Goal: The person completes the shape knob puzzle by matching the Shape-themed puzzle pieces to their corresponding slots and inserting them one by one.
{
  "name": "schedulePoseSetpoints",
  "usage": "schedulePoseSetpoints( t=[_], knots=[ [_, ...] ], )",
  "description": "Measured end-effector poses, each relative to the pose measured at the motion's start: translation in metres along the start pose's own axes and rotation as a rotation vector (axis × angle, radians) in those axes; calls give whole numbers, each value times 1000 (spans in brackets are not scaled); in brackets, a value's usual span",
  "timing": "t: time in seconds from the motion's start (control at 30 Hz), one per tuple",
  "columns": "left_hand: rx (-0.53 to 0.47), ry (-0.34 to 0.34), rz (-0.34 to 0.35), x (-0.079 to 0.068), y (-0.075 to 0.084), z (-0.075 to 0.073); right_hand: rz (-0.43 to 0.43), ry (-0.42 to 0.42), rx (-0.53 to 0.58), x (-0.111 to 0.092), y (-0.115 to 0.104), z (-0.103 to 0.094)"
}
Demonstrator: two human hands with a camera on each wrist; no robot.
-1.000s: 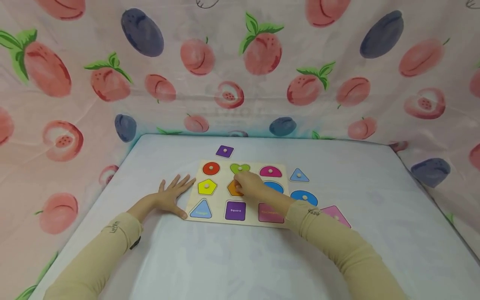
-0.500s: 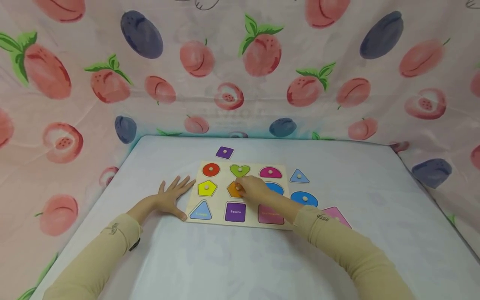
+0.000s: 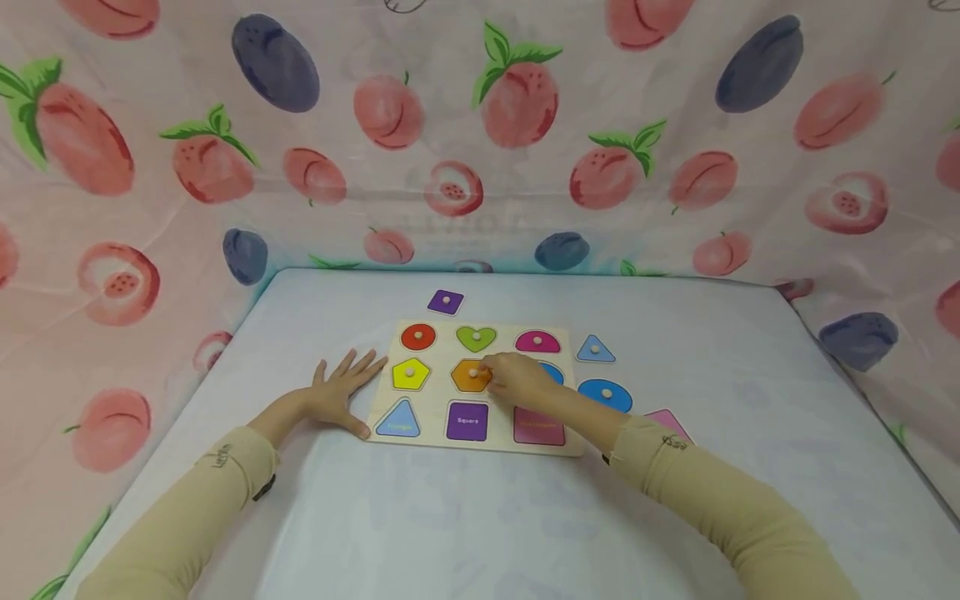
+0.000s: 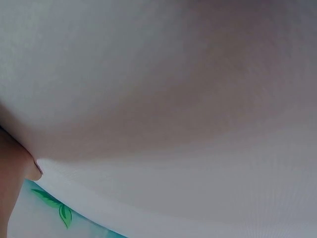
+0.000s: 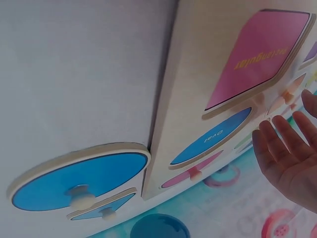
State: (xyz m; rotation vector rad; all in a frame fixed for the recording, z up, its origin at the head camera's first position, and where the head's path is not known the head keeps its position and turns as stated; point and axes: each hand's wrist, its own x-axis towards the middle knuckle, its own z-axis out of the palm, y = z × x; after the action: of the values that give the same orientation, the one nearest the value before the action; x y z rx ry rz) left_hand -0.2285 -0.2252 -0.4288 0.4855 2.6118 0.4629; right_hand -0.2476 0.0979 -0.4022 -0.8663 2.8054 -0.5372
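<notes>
A wooden shape puzzle board (image 3: 435, 396) lies flat on the table. The orange hexagon piece (image 3: 467, 379) sits in its recess, knob visible. My right hand (image 3: 521, 382) is just beside that knob; in the right wrist view its thumb and fingers stand apart with nothing between them. With fingers spread, my left hand (image 3: 337, 396) rests on the table and touches the board's left edge. Seated in the board are a red circle (image 3: 411, 340), a green heart (image 3: 468, 342), a magenta semicircle (image 3: 551, 341) and a yellow pentagon (image 3: 405, 382). The left wrist view shows mostly blurred white surface.
Loose knobbed pieces lie around the board: a purple square (image 3: 441, 307) behind it, and on its right a light blue triangle (image 3: 591, 357), a blue oval (image 3: 600, 402) and a pink piece (image 3: 667, 422) partly under the right sleeve. A fruit-print cloth (image 3: 510, 183) hangs behind the table.
My right hand has drawn slightly right from the orange hexagon's knob, which now shows more fully, and its fingers have come off it. The left hand has stayed at the board's edge.
</notes>
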Motion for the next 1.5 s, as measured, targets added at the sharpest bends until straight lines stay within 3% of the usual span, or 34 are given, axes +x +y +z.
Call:
schedulePoseSetpoints(
  t=[0.57, 1.17, 1.5],
  knots=[
    [-12, 13, 7, -3, -3, -5, 23, 24, 23, -25, -2, -17],
    [-9, 14, 9, 0, -1, -2, -9, 69, -2, -62, 16, -30],
    [-9, 3, -6, -1, 2, 1, 40, 122, 46, -86, 32, -33]
  ],
)
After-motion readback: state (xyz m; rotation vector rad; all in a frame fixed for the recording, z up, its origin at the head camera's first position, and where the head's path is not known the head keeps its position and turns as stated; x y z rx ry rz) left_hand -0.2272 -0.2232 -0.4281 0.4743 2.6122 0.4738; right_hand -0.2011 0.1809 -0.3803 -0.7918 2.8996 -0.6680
